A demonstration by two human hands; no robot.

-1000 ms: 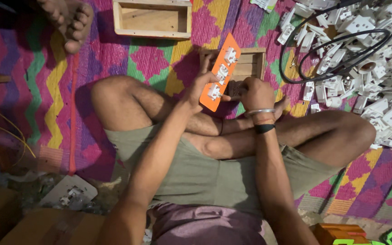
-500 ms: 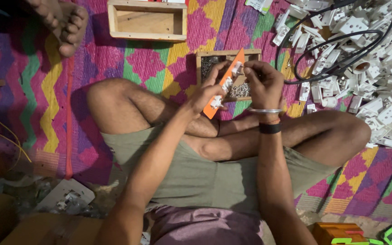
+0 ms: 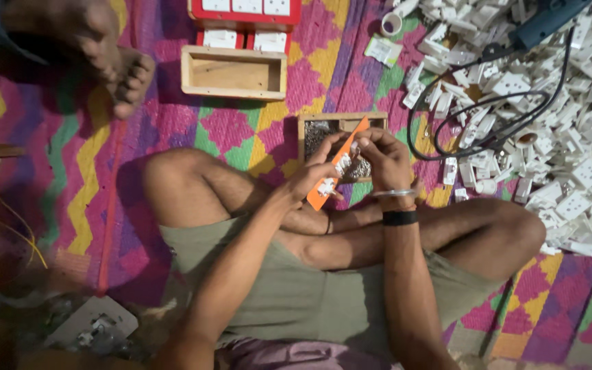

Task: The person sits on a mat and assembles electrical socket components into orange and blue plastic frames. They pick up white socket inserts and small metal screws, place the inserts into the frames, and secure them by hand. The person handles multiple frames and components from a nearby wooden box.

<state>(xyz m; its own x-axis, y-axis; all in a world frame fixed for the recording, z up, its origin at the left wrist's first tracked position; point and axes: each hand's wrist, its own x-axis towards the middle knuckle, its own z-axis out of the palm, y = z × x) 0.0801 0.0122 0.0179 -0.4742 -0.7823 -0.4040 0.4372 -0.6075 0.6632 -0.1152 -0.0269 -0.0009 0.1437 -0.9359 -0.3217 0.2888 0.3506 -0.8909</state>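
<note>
the left hand grips a long orange plastic plate with white sockets, tilted above a small wooden box of dark screws. the right hand pinches its upper end, perhaps pressing a fitting.

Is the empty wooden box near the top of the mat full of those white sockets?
No, the empty wooden box shows only its bare bottom, while the white sockets lie heaped on the patterned mat to the right.

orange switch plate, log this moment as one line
left hand: holds orange switch plate tilted | right hand: fingers at plate's upper end | under hands: wooden box of small dark parts | right: white socket pile
</note>
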